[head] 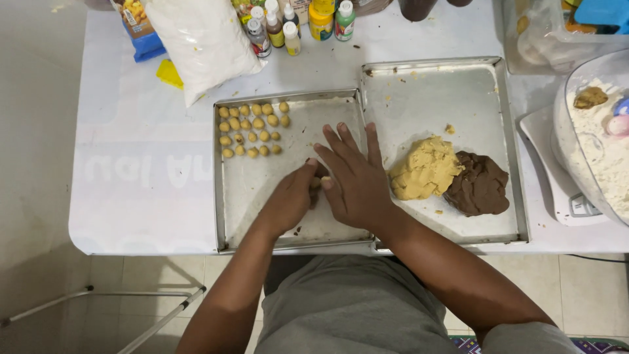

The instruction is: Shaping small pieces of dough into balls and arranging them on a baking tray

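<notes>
Left hand (291, 196) and right hand (354, 180) pressed together over rectangular metal tray (262, 196); right fingers (347, 141) spread flat, left fingers curled, apparently rolling small dough piece (319, 183). Yellow dough balls (252, 129) rowed at tray's far left corner.

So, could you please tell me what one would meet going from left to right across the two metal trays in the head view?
Rows of small yellow dough balls → left hand → right hand → yellow dough lump → brown dough lump.
</notes>
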